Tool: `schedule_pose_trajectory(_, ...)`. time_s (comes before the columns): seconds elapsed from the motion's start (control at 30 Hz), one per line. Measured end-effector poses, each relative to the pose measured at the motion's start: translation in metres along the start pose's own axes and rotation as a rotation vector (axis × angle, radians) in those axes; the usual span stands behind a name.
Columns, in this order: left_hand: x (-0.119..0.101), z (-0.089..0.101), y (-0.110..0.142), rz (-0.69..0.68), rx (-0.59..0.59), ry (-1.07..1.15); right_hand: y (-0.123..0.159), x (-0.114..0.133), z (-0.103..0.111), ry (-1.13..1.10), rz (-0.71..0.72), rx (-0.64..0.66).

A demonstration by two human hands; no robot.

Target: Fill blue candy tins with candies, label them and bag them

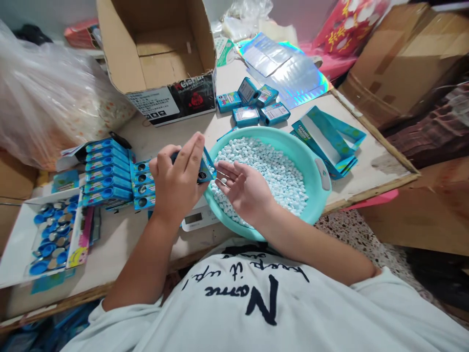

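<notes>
My left hand point(179, 171) is closed around a small blue candy box point(205, 168), tilted over the left rim of a turquoise basin point(320, 195). White and pale-blue candies point(286, 171) fill much of the basin. Palm up above them, my right hand point(247, 188) has its fingers stretched toward the box's lower end. A white candy point(223, 181) shows by those fingers; whether it rests on them I cannot tell. Part of a white scale point(198, 220) shows at the basin's lower left.
Stacked blue boxes point(108, 171) stand to the left, near a white carton point(22, 239) of blue caps. Behind the basin lie several candy boxes point(245, 116), an open cardboard box point(161, 63) and shiny sheets point(282, 68). Flattened blue sleeves point(330, 142) lie right.
</notes>
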State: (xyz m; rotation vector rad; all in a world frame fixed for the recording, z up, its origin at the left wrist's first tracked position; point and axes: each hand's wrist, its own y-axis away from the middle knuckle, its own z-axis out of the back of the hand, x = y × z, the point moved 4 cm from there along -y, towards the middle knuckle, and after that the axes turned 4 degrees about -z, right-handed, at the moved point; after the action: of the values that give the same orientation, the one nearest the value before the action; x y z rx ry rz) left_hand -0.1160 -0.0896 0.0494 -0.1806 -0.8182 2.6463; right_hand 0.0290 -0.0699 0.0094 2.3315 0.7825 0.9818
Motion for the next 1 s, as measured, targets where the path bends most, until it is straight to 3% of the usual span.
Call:
schedule_pose_trajectory(0.13, 0.009, -0.002, 0.017, 0.049, -0.052, 0.021, 0.003, 0.002, 0.002, 0.223, 0.137, 0.015)
schedule_pose_trajectory(0.3, 0.01, 0.003, 0.031, 0.004, -0.144, -0.003, 0.011, 0.004, -0.005, 0.437, 0.336, 0.142)
schedule_pose_trajectory(0.4, 0.008, 0.008, 0.033, -0.036, -0.167, -0.018, 0.012, 0.001, -0.011, 0.482, 0.297, 0.22)
schedule_pose_trajectory(0.57, 0.006, 0.006, 0.035, -0.089, -0.171, -0.012, 0.01, -0.002, -0.009, 0.512, 0.341, 0.222)
schedule_pose_trajectory(0.8, 0.009, 0.003, 0.036, 0.018, -0.155, 0.113, 0.007, -0.008, -0.008, 0.409, 0.336, 0.263)
schedule_pose_trajectory(1.0, 0.006, 0.01, 0.03, -0.062, -0.258, -0.047, 0.011, -0.007, -0.011, 0.392, 0.27, 0.274)
